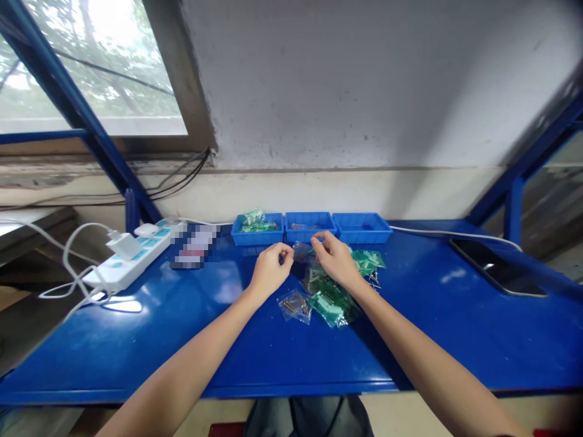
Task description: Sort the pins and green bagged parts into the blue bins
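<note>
My left hand is closed in a pinch, its fingertips close to the left edge of a small clear plastic bag; what they grip is too small to make out. My right hand pinches that bag at its right side. Below the hands lies a pile of green-printed plastic bags, partly covered by my right hand and wrist. A clear bag with brass-coloured screws rests at the pile's lower left. Several loose silver screws lie by my right wrist.
Three blue bins stand along the wall: the left bin holds green bags, the middle bin some clear bags, beside the right bin. A white power strip and a blurred-out phone lie left, a black phone right.
</note>
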A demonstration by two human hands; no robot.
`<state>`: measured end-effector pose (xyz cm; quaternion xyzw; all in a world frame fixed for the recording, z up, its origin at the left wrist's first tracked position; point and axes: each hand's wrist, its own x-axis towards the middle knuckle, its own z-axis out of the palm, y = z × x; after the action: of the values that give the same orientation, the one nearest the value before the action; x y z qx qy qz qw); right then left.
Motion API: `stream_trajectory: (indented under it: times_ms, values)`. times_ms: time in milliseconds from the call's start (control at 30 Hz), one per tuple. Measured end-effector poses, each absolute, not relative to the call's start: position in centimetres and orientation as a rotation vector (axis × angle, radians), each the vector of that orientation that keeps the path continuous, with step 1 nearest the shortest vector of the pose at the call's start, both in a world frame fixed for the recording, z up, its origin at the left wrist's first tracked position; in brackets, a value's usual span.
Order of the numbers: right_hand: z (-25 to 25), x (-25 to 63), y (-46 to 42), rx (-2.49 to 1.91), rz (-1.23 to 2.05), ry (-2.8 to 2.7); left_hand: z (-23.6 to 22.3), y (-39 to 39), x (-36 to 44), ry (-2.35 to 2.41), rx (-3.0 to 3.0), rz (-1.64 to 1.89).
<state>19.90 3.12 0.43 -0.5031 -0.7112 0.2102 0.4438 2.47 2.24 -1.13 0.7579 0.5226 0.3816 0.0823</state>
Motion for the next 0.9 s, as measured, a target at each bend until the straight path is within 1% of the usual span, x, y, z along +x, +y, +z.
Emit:
stream_trajectory:
  times_ms: [100,167,267,367,467,567,667,833,900]
  values:
    - [1.0,19.3,2.5,-1.198,0.929,-1.598,-1.0,1.9,2.3,1.500,2.182,1.188]
    - [1.4,19.0,2.4,-1.136,1.109,-1.492,-0.8,1.6,2.3,1.459,2.161,1.204]
    - [1.8,19.0,2.5,-1.082,1.262,-1.333,-0.4,1.2,2.4,1.425,2.260,1.159]
    - [1.7,19.2,2.7,-1.085,1.322,-1.241,-0.1,0.9,2.3,1.396,2.464,1.097]
    - [1.4,19.3,2.9,-1.076,1.314,-1.234,0.1,0.9,2.2,1.384,2.527,1.090]
    - [1.1,19.2,2.9,-1.003,1.230,-1.253,0.3,0.9,2.2,1.366,2.330,1.075]
    - [1.0,19.0,2.7,-0.957,1.083,-1.350,0.4,1.2,2.3,1.300,2.081,1.038]
    - [0.9,18.8,2.3,-0.890,0.807,-1.657,0.3,1.9,2.5,1.240,1.590,1.113]
    - [0.7,18.7,2.2,-0.887,0.684,-1.730,0.3,2.0,2.5,1.242,1.563,1.139]
